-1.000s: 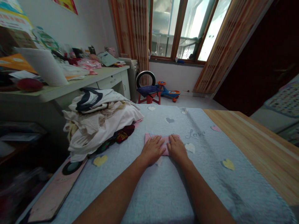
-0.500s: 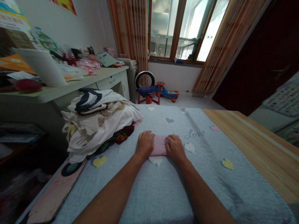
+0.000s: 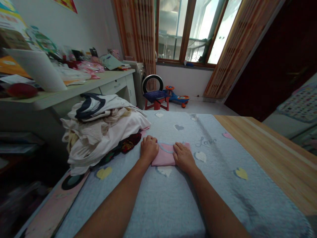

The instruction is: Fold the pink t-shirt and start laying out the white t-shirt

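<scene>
A folded pink garment with a pale blue curved trim (image 3: pixel 163 158) lies flat on the bed's light blue heart-patterned cover (image 3: pixel 163 205). My left hand (image 3: pixel 149 149) rests on its left edge, fingers slightly bent and not gripped round it. On the right side, my right hand (image 3: pixel 183 156) lies palm down with its fingers spread across the cloth. Both palms hide the garment's side edges, while its middle and front fold show between them.
To the left is a heap of white and beige clothes (image 3: pixel 99 138), with a dark patterned cloth (image 3: pixel 131 142) at its foot. A pink board (image 3: pixel 53 208) lies along the left edge. Bare wood (image 3: pixel 267 155) borders the cover on the right. Beyond stands a red stool (image 3: pixel 157 105).
My left hand has slid left, and more of the pink garment shows between the hands. My right hand has flattened and barely shifted. The view has turned slightly.
</scene>
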`<control>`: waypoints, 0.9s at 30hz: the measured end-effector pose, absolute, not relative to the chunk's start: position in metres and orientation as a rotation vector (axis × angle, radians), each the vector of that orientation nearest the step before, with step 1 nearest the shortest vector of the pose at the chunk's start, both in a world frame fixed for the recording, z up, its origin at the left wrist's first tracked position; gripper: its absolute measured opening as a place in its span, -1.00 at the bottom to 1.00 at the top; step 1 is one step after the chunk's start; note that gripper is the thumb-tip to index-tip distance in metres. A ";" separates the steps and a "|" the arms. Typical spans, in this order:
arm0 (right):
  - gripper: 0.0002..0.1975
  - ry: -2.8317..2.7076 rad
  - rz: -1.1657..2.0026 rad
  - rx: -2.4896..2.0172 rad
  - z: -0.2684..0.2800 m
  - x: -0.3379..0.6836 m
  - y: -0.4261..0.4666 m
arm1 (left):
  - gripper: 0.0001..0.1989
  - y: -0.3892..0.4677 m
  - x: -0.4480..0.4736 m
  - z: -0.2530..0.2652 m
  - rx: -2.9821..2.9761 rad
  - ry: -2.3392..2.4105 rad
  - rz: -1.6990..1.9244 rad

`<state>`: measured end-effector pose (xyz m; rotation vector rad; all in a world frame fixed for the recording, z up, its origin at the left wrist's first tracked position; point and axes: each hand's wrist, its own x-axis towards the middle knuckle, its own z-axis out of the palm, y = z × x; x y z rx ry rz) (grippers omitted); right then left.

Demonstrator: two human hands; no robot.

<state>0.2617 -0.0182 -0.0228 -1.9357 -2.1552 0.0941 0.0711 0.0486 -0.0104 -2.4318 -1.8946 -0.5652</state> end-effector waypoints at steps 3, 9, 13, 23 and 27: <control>-0.52 -2.154 0.110 -1.943 -0.025 0.262 -0.018 | -0.87 0.050 0.071 -0.010 -2.471 -1.893 -0.568; -0.56 -2.113 0.025 -1.837 -0.022 0.263 -0.019 | -0.80 0.050 0.070 -0.012 -2.423 -1.921 -0.597; -0.71 -2.110 0.011 -1.633 -0.018 0.261 -0.020 | -0.83 0.051 0.070 -0.013 -2.433 -1.928 -0.571; -0.58 -2.238 0.165 -1.763 -0.015 0.253 -0.021 | -0.79 0.052 0.069 -0.016 -2.427 -1.959 -0.547; -0.53 -2.272 0.205 -1.818 -0.012 0.252 -0.021 | -0.81 0.053 0.070 -0.017 -2.439 -1.923 -0.589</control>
